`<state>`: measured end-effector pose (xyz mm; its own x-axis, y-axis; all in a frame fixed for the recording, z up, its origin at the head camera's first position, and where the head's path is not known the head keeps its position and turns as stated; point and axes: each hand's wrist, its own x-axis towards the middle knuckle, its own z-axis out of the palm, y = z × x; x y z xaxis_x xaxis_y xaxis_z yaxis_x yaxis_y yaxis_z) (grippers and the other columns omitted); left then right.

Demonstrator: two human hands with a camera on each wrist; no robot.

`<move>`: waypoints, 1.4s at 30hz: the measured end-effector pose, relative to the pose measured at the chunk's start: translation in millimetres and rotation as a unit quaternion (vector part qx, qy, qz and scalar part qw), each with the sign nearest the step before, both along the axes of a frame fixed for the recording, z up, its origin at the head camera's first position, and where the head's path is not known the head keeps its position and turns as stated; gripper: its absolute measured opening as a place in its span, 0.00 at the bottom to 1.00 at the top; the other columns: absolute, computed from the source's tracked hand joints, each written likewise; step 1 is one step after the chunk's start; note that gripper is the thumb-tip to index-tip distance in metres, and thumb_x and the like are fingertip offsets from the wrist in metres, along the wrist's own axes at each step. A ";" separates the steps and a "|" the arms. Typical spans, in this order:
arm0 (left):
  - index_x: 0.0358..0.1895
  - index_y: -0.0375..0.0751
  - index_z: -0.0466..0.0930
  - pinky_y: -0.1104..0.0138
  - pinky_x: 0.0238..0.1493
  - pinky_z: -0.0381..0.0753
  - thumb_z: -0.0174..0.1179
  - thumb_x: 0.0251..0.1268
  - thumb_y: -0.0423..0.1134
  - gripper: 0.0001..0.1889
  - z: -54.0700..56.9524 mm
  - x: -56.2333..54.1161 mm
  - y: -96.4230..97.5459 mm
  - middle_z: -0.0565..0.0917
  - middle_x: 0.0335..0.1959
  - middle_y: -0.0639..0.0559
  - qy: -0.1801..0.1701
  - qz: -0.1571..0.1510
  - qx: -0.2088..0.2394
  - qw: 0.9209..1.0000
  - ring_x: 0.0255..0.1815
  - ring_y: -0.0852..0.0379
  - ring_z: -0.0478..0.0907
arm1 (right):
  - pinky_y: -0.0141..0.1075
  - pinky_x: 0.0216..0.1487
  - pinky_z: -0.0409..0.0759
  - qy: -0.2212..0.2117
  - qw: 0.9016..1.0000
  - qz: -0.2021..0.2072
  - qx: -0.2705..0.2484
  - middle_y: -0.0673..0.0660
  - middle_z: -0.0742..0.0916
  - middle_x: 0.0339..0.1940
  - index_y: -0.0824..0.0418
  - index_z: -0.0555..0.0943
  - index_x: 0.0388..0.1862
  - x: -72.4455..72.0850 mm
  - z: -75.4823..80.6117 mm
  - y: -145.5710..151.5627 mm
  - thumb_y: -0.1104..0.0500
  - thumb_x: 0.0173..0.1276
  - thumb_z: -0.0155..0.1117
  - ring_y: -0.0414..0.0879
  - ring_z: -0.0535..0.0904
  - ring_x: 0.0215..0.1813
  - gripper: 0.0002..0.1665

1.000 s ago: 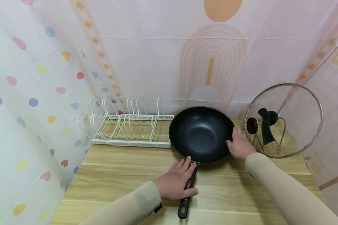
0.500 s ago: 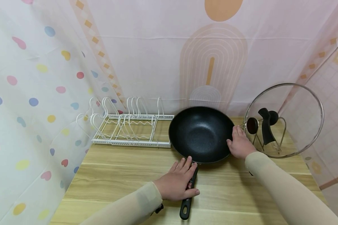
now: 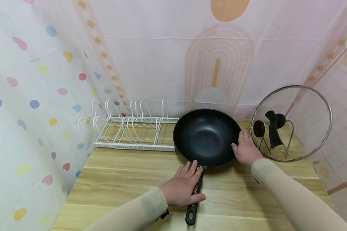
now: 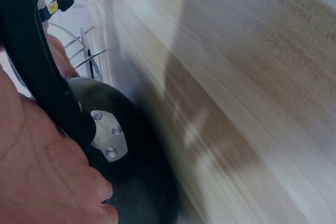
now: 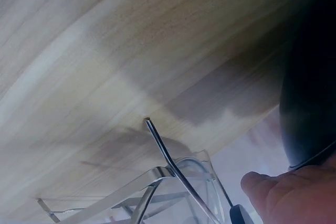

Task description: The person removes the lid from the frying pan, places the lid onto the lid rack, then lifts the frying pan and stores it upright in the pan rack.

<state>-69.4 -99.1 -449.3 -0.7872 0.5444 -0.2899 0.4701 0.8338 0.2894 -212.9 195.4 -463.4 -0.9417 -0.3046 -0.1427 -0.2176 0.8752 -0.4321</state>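
Observation:
A black wok (image 3: 206,138) sits on the wooden table, its long black handle (image 3: 191,213) pointing toward me. My left hand (image 3: 180,189) lies over the handle with spread, straight fingers, the fingertips at the wok's near rim. In the left wrist view a riveted metal bracket (image 4: 111,136) joins the handle to the wok's outer side, beside the palm (image 4: 42,166). At the wok's right rim, my right hand (image 3: 245,147) touches the edge with extended fingers. The right wrist view shows that hand's fingers (image 5: 283,192) against the wok's dark side (image 5: 312,93).
Left of the wok stands a white wire dish rack (image 3: 144,147), close to its rim. On the right a glass lid (image 3: 329,120) leans upright in a metal stand (image 3: 291,134), which also bears a black-handled utensil (image 3: 273,128). Patterned curtains (image 3: 150,57) hang behind the wooden table (image 3: 118,179).
The handle end and my left hand have shifted slightly to the right. My right hand stays at the wok's rim, almost unmoved.

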 end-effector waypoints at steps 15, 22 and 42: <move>0.87 0.42 0.47 0.41 0.86 0.49 0.48 0.77 0.69 0.48 3.8 2.9 6.7 0.43 0.88 0.38 -0.011 0.006 0.011 1.000 0.88 0.36 0.43 | 0.64 0.86 0.41 0.011 1.000 0.009 -0.002 0.83 0.45 0.83 0.84 0.42 0.81 -8.5 -6.4 1.6 0.54 0.85 0.43 0.76 0.39 0.86 0.44; 0.87 0.42 0.48 0.41 0.86 0.49 0.50 0.77 0.69 0.48 4.5 4.0 9.3 0.43 0.89 0.38 -0.012 0.012 0.013 1.000 0.88 0.37 0.44 | 0.64 0.86 0.42 0.015 1.000 0.010 -0.002 0.84 0.47 0.83 0.85 0.43 0.80 -9.3 -5.8 0.6 0.55 0.84 0.43 0.77 0.40 0.85 0.43; 0.87 0.42 0.47 0.42 0.86 0.49 0.48 0.77 0.69 0.48 0.9 3.2 12.8 0.42 0.89 0.38 -0.013 0.014 0.016 1.000 0.89 0.39 0.44 | 0.64 0.85 0.43 0.003 1.000 0.010 0.005 0.83 0.47 0.84 0.83 0.42 0.81 -13.1 -4.6 1.0 0.54 0.85 0.42 0.76 0.41 0.85 0.43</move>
<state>-66.2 -86.3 -448.4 -0.7948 0.5317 -0.2925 0.4389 0.8365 0.3280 -226.0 196.4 -468.1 -0.9362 -0.3227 -0.1393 -0.2386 0.8746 -0.4222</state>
